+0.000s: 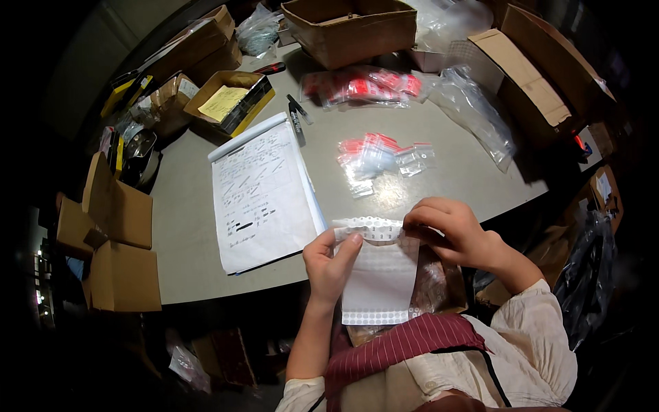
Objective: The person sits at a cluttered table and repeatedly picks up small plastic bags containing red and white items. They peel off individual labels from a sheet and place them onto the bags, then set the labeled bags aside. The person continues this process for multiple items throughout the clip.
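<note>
A white sheet of small round stickers (379, 292) hangs between my hands at the table's near edge, its top part folded over. My left hand (329, 264) pinches the fold's left end, thumb on top. At the right end, my right hand (447, 230) has its fingers closed on the sheet's edge; its fingertips are partly hidden. Rows of round stickers run along the upper fold and the bottom edge. Just beyond lies a small pile of clear zip bags (377, 161) with red strips. Under the sheet, an open box with clear plastic (431, 285) partly shows.
Left of my hands lies a handwritten notepad (264, 196), with black markers (296, 120) above it. More red-and-clear bags (364, 86) lie farther back. Cardboard boxes (350, 34) line the far edge; an open carton (123, 275) stands at the left edge. Clear plastic (473, 113) lies right.
</note>
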`<state>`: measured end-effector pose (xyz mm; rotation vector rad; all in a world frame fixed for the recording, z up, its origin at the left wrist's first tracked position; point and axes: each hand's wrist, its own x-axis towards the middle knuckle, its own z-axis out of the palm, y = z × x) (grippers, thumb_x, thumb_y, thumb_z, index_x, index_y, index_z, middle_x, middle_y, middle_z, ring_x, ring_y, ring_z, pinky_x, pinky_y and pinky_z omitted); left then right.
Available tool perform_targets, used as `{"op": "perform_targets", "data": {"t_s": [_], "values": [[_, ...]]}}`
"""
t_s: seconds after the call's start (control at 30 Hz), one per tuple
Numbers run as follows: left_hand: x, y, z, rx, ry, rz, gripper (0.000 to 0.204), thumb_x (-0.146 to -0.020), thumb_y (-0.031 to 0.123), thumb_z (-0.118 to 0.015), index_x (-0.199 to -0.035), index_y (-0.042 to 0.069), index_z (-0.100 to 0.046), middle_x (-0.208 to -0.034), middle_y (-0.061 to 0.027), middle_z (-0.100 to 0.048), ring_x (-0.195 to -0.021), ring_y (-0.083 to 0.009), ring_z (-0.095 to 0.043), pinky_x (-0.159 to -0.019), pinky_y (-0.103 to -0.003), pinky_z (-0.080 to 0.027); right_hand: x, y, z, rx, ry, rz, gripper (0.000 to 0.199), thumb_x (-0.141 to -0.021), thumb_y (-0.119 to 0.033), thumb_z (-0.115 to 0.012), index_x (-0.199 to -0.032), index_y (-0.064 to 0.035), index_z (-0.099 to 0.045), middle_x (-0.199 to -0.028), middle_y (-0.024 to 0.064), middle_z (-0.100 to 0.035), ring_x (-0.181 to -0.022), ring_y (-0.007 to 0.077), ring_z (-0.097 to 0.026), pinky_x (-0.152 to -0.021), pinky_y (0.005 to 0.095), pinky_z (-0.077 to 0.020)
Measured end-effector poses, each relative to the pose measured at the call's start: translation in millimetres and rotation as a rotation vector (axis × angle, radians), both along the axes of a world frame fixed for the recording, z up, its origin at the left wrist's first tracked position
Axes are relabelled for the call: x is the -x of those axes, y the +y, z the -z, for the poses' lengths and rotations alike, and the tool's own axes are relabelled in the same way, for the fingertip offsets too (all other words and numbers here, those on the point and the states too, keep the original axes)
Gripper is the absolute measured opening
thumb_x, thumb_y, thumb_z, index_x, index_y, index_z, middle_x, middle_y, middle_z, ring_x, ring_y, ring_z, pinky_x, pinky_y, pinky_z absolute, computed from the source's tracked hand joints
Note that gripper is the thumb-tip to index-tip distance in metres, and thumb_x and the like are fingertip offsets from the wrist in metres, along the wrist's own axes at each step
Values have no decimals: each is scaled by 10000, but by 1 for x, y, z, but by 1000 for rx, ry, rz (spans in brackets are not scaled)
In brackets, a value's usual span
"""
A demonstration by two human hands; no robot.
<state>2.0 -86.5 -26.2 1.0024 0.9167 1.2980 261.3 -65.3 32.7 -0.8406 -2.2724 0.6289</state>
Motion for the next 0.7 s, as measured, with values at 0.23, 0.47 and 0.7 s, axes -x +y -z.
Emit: {"op": "perform_targets", "data": {"t_s": [0.23,0.47,0.7], "values": [[1,2,1,47,3,-2,196,-966,66,-702,-1087,-84,-737,-936,-38,-729,-802,-58,-604,-711,-214,-460,4,3,9,-34,22,-35,343,-748,9,-686,-1078,-16,-599,-1130,178,-612,-1035,396,-597,-930,449,-486],[-1,3,7,-5,31,-17,205,-968,71,-702,-1098,-85,-731,-980,-59,-742,-856,-75,-629,-774,-230,-490,-55,84,32,-77,-82,361,127,-985,-156,-614,-1041,-48,-575,-1325,175,-567,-1268,376,-465,-1107,463,-372],[0,1,7,-13,38,-18,206,-965,69,-696,-1095,-88,-726,-1006,-72,-744,-914,-88,-644,-832,-244,-498,-70,111,68,-130,-275,455,133,-916,-85,-655,-1011,-21,-588,-1365,185,-554,-1297,413,-449,-1121,498,-372]]}}
